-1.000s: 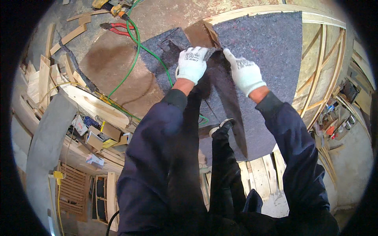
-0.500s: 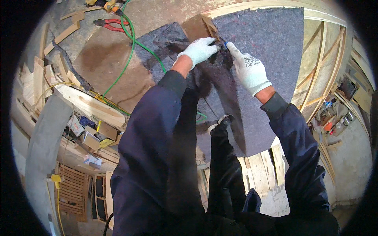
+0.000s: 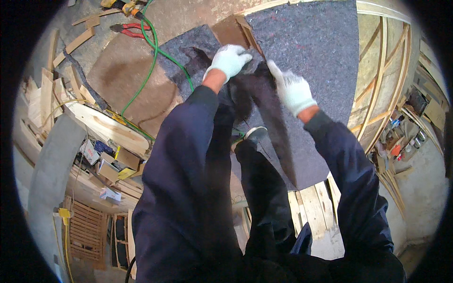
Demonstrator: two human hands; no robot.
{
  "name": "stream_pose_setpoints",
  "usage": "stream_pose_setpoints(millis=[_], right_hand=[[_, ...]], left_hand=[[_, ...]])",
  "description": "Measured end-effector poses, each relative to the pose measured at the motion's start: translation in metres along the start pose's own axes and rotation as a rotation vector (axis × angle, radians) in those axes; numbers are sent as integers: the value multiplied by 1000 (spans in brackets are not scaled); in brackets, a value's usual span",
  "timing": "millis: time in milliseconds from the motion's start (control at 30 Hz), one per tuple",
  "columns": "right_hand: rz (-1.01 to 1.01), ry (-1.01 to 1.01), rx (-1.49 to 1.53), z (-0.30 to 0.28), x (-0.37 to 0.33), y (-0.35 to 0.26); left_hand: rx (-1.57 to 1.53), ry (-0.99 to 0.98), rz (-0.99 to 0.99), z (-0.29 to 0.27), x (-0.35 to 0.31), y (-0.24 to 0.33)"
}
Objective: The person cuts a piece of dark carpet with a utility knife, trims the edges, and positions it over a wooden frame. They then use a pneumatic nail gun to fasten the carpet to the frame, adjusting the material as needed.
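A large grey felt sheet (image 3: 314, 56) lies over a wooden frame (image 3: 384, 66). My left hand (image 3: 228, 62), in a white glove, pinches a loose flap of the felt (image 3: 253, 64) and holds it up. Just right of it is my right hand (image 3: 293, 90), also gloved, its index finger stretched along the felt's edge. Its other fingers are curled around a small blue tool, mostly hidden by the hand; the blue part shows only in the earlier frame. Beyond both hands, a wooden strip (image 3: 247, 33) of the frame shows at the gap in the felt.
A green hose (image 3: 155, 61) runs along the floor at the left. Red-handled pliers (image 3: 133, 30) and a yellow-black power tool (image 3: 123, 6) lie at the far left. Wood offcuts (image 3: 47, 94) pile up left; odds and ends (image 3: 401, 141) lie right. My shoe (image 3: 256, 133) is by the felt.
My right hand has drawn slightly nearer to me. The left hand has shifted a little left and lifts the felt flap more into view. My foot has moved left.
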State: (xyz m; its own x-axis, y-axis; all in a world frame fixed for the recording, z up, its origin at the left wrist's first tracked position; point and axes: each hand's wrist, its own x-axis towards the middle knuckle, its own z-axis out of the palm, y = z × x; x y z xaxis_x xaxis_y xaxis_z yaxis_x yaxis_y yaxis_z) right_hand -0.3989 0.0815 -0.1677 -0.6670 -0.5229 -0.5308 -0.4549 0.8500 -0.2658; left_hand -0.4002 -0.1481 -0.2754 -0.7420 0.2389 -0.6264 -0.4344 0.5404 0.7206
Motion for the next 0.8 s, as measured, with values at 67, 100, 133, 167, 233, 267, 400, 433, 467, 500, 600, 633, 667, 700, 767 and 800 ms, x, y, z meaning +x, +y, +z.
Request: stream_pose_setpoints(millis=[67,100,133,167,233,267,400,433,467,500,600,633,667,700,767,800], right_hand=[[119,-217,-92,7,-47,-1],[132,-224,-89,13,-67,-3],[154,-246,-89,18,-83,-5],[212,-335,-105,24,-89,-3],[177,-239,-94,33,-94,2],[175,-228,-93,36,-95,2],[148,-176,-6,36,-92,9],[164,-184,3,36,-91,9],[174,-181,16,36,-91,10],[188,-185,32,36,-93,9],[221,-157,75,39,-96,7],[236,-164,82,40,-97,7],[242,-165,83,42,-98,7],[239,-148,87,43,-99,6],[240,-136,66,47,-101,5],[215,-93,69,49,-103,5]], left_hand=[[9,-1,-41,4,-23,-22],[39,-18,-53,10,-41,-35],[71,-36,-69,17,-60,-46],[122,-39,-34,25,-84,-52],[179,-262,-54,33,-108,-56],[216,-306,-30,40,-114,-50],[650,-192,-5,59,-110,3],[724,-126,42,60,-101,16],[790,-22,111,62,-94,28],[811,23,140,64,-86,38],[869,85,188,78,-64,57],[871,44,178,86,-61,61],[874,-6,161,95,-60,63],[878,-14,147,104,-60,63],[885,-45,122,120,-62,59],[900,-21,105,127,-62,56]])
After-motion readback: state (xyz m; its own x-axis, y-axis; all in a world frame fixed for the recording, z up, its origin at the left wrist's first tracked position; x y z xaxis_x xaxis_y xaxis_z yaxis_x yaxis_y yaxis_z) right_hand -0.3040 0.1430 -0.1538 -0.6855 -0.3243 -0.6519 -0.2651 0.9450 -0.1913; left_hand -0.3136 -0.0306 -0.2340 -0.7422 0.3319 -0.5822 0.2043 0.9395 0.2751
